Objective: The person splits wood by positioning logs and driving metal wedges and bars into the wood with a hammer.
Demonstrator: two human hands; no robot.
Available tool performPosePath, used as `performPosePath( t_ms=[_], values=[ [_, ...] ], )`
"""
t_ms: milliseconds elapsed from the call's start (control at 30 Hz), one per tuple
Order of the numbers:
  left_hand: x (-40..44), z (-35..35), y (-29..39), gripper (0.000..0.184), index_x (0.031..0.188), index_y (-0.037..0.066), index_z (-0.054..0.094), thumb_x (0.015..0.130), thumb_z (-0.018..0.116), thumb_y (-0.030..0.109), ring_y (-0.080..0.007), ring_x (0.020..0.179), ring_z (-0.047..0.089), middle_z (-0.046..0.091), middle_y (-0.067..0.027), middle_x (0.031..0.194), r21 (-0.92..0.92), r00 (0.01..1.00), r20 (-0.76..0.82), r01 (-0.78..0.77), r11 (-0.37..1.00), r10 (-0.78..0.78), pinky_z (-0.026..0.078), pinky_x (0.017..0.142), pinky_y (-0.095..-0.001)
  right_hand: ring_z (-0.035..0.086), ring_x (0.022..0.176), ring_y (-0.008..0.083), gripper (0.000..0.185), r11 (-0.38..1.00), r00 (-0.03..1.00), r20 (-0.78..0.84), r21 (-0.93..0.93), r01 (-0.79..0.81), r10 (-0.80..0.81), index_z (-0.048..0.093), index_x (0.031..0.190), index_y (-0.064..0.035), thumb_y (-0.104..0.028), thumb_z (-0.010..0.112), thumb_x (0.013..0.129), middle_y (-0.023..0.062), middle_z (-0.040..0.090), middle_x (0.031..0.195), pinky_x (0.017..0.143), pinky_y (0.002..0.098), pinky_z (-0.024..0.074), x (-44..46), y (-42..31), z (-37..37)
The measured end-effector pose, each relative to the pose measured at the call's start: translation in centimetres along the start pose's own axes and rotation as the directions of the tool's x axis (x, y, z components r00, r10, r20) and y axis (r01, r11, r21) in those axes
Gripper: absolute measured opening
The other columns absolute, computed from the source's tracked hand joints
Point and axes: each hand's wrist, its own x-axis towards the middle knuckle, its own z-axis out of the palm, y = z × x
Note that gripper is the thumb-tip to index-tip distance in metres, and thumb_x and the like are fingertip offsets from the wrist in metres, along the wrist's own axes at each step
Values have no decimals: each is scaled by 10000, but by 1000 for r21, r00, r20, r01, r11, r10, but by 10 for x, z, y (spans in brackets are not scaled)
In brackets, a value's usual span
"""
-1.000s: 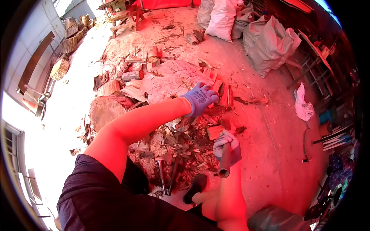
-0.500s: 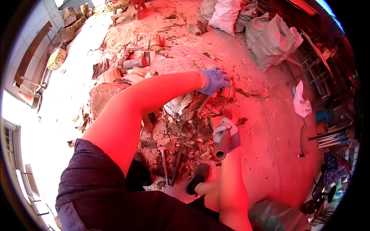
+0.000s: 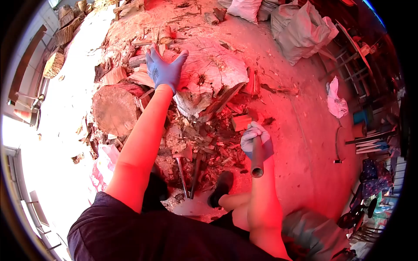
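My left hand (image 3: 166, 71), in a blue glove, is open with its fingers spread above the left edge of a large chopping block (image 3: 217, 65). Nothing is in it. My right hand (image 3: 256, 140), gloved in grey and white, is wrapped round a pipe-like handle (image 3: 257, 160) whose hollow end points toward me. The handle's far end is hidden behind the hand. Just beyond it lies a short split wood piece (image 3: 240, 122). An axe (image 3: 181, 172) rests near my feet, head away from me, alongside a dark rod-shaped tool (image 3: 197, 174).
A round log (image 3: 115, 108) lies left of the block, with split firewood (image 3: 114, 76) behind it. Bark and chips (image 3: 209, 148) cover the floor by my shoes. Large sacks (image 3: 302, 32) stand at the back right. A white bag (image 3: 336, 100) lies on the right.
My left hand has swung from the block's right side to its left edge, fingers spreading. My right hand keeps hold of the handle. The camera view has shifted slightly.
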Motion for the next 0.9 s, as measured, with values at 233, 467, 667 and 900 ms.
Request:
performPosePath(
  t_ms=[233,467,667,900],
  values=[
    [39,38,-76,903,1365,-145,412,671,884,188,-251,1081,620,600,-201,1251,-490,880,451,386,782,-152,490,952,-326,538,494,56,175,988,990,50,74,-137,134,516,799,-81,-98,532,973,-77,504,542,539,243,524,-13,-20,7],
    [113,85,-91,761,1360,-131,432,755,831,101,-209,1081,628,624,-175,1212,-558,727,680,429,710,95,496,956,-294,542,502,49,254,992,992,49,35,-119,117,473,733,-130,-83,513,980,-67,523,558,548,249,524,-11,-12,22],
    [121,120,-98,573,1318,-101,510,854,752,134,-178,1075,624,647,-143,1187,-615,746,663,490,618,68,485,938,-274,551,498,59,205,987,990,21,70,-143,142,503,775,-96,-101,528,979,-74,522,553,532,247,518,-9,-16,9],
    [108,97,-76,793,1421,-114,397,859,771,303,-196,1218,554,564,-187,1353,-486,784,620,352,800,32,411,1032,-258,549,488,65,178,991,992,29,47,-128,126,507,800,-70,-93,516,976,-73,503,540,538,251,527,-8,-20,4]
  ],
)
